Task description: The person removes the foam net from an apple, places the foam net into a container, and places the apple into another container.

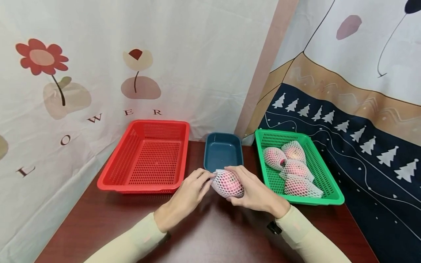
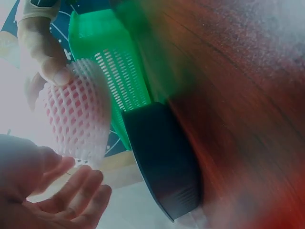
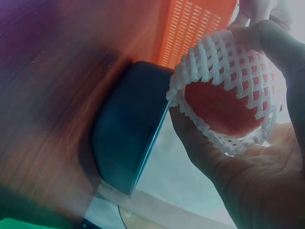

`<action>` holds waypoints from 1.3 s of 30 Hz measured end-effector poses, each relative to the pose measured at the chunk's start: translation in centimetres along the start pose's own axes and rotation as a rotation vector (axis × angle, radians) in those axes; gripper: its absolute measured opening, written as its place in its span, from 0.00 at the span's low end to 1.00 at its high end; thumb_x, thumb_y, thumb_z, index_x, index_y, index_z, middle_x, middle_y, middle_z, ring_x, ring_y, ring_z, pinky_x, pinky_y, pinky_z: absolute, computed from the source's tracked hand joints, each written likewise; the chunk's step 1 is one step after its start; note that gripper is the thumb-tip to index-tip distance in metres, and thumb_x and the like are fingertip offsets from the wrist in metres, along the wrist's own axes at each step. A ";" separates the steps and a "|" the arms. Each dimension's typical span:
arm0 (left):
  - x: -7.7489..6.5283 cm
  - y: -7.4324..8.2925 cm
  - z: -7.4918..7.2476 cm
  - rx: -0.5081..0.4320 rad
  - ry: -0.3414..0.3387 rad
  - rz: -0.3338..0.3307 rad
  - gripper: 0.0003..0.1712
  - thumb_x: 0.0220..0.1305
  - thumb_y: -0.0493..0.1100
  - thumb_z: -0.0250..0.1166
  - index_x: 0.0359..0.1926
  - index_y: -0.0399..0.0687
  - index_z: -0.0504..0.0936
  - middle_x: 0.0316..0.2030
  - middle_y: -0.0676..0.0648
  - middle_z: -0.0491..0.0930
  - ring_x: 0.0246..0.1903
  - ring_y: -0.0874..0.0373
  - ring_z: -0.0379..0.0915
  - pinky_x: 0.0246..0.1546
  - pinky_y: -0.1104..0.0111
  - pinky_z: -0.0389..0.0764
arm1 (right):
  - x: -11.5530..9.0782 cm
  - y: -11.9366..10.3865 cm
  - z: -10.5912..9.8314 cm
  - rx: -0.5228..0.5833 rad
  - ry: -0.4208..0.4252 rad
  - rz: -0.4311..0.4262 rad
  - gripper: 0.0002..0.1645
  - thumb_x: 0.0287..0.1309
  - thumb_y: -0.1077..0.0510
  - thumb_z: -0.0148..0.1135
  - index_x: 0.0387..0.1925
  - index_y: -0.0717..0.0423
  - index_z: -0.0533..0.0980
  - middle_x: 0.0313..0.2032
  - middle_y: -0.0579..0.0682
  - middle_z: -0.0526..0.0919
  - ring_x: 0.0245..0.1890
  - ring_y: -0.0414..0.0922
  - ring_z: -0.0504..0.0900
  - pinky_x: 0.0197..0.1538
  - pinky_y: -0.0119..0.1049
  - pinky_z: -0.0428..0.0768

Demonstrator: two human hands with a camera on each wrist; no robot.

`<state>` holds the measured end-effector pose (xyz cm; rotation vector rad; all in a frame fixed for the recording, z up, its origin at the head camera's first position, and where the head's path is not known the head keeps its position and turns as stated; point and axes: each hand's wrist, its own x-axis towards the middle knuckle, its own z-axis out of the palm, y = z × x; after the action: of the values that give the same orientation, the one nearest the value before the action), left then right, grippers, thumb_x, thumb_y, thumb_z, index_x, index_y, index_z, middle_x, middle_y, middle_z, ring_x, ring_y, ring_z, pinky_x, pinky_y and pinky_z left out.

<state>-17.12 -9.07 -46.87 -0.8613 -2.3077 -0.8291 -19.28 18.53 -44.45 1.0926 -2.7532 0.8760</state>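
A round red fruit (image 3: 219,107) sits inside a white foam net sleeve (image 1: 227,182), its kind unclear. My right hand (image 1: 253,188) holds it from the right side, thumb and fingers curled around net and fruit. At the opposite end, my left hand (image 1: 189,193) pinches the gathered edge of the net between thumb and forefinger, its other fingers loosely bent in the left wrist view. The right wrist view shows bare red skin through the net's wide opening. Both hands are above the table, just in front of a small dark blue tub (image 1: 223,164).
On the left stands a red perforated basket (image 1: 185,157) with nothing in it. A green perforated basket (image 1: 268,179) on the right contains several net-wrapped fruits (image 1: 296,168). Everything rests on a dark reddish-brown table (image 1: 210,241), with a printed curtain (image 1: 197,65) behind.
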 end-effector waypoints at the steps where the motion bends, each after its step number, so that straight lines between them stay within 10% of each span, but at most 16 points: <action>1: 0.0 -0.1 0.0 -0.011 0.009 0.005 0.14 0.74 0.34 0.80 0.58 0.41 0.93 0.51 0.43 0.91 0.53 0.50 0.90 0.57 0.59 0.95 | 0.0 -0.1 0.0 0.007 -0.003 0.000 0.59 0.59 0.50 0.91 0.86 0.50 0.67 0.74 0.47 0.80 0.67 0.43 0.84 0.70 0.47 0.92; 26: 0.4 0.0 -0.2 -0.209 -0.093 0.047 0.37 0.69 0.39 0.85 0.77 0.44 0.84 0.77 0.42 0.83 0.73 0.48 0.86 0.69 0.61 0.91 | 0.7 -0.3 -0.2 0.068 -0.032 0.011 0.62 0.56 0.56 0.91 0.85 0.52 0.64 0.77 0.50 0.80 0.66 0.44 0.87 0.69 0.44 0.92; 39: 0.6 0.1 0.0 -0.179 -0.159 0.078 0.46 0.65 0.45 0.90 0.81 0.49 0.81 0.81 0.41 0.78 0.80 0.46 0.79 0.75 0.55 0.87 | 0.9 -0.6 0.1 0.139 -0.049 -0.012 0.81 0.54 0.56 0.96 0.94 0.45 0.49 0.81 0.55 0.77 0.73 0.49 0.86 0.71 0.48 0.91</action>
<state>-17.44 -8.78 -46.43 -1.1251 -2.3440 -0.9759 -19.61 17.60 -44.01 1.1657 -2.7575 1.0669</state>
